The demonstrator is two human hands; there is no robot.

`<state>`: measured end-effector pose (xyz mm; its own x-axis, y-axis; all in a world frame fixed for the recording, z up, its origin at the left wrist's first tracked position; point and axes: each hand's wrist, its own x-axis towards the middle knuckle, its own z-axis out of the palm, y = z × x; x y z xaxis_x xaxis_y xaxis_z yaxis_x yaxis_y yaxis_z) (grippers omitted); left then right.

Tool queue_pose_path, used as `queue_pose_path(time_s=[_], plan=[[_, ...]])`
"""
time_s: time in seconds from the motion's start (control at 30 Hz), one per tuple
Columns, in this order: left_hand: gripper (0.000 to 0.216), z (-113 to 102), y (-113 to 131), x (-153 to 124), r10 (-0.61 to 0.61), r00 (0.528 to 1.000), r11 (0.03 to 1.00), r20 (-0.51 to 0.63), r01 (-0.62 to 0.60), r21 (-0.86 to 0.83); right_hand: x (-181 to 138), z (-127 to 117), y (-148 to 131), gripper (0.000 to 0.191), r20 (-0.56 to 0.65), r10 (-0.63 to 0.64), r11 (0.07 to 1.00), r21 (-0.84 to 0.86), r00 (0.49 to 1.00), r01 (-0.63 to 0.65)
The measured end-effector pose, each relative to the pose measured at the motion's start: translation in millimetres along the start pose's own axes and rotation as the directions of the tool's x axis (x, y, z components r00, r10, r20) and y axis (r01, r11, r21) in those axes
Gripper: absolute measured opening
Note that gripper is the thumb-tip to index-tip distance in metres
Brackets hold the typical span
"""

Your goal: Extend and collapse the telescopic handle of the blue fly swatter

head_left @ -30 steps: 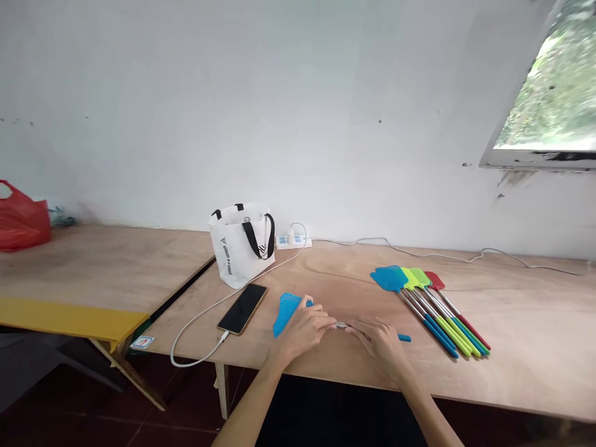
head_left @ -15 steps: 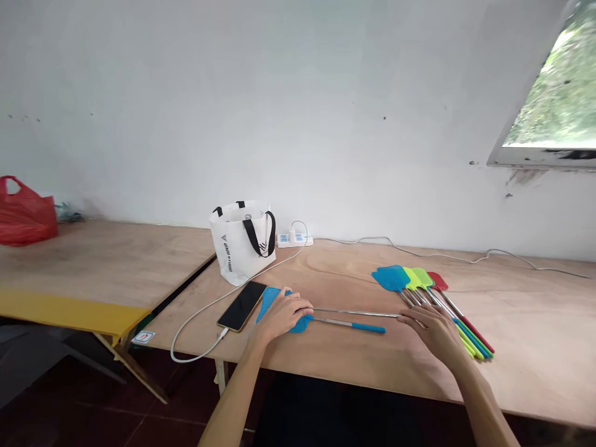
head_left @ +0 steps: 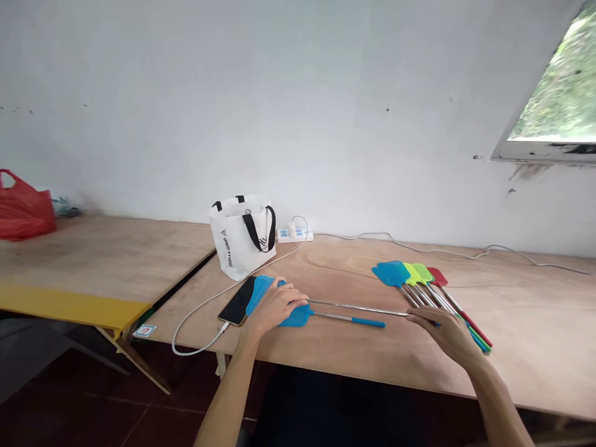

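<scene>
Our left hand lies flat, fingers spread, on the blue swatter head at about nine o'clock from the middle of the tabletop, pressing it down rather than gripping it. Our right hand is out at three o'clock, fingers pinched closed on the far end of the thin metal rod that runs from that head, so the swatter is stretched long between both hands. A second, shorter blue swatter lies just beside it toward six o'clock, its head partly under our left palm. The phone on its charging cable touches the swatter head's nine o'clock edge, with the white tote bag at eleven o'clock. The row of coloured swatters sits right by our right hand. We judge the risks as these: pulling too hard could bend the rod or tug it out of the head; the left hand sliding could shove the phone toward the table edge; the right hand could scatter the neat row.
</scene>
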<state>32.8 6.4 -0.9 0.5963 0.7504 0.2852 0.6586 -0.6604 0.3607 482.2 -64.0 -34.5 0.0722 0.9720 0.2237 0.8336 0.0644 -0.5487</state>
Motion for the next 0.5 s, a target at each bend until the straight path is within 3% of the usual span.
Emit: queue_pose_path(time_s=[0.13,0.2,0.23,0.27,0.37,0.5], plan=[[0.028,-4.1,4.7,0.9,0.017,0.997,1.0,-0.079,-0.015,0.027,-4.6,-1.0,-31.4,0.044,-0.025,-0.045,0.999,-0.007,0.999,0.045],[0.026,3.4,18.7,5.1,0.074,0.993,0.997,-0.095,-0.075,-0.006,-5.5,12.6,-52.8,0.042,-0.062,-0.187,0.981,0.034,0.98,0.19],[0.026,9.4,27.8,7.8,0.149,0.987,0.989,-0.054,-0.148,0.014,-5.9,22.9,-64.0,0.04,-0.015,-0.302,0.951,0.063,0.953,0.302],[0.024,16.1,37.3,10.7,0.16,0.987,0.985,0.003,-0.16,0.061,-6.5,34.8,-75.0,0.042,0.077,-0.328,0.943,0.083,0.941,0.322],[0.025,33.6,60.4,17.1,0.19,0.981,0.977,0.037,-0.193,0.094,-10.1,69.1,-101.3,0.059,0.127,-0.272,0.962,0.055,0.954,0.267],[0.028,44.6,66.0,18.0,0.202,0.977,0.972,0.062,-0.207,0.106,-16.3,87.2,-118.4,0.045,0.113,-0.256,0.964,0.098,0.96,0.246]])
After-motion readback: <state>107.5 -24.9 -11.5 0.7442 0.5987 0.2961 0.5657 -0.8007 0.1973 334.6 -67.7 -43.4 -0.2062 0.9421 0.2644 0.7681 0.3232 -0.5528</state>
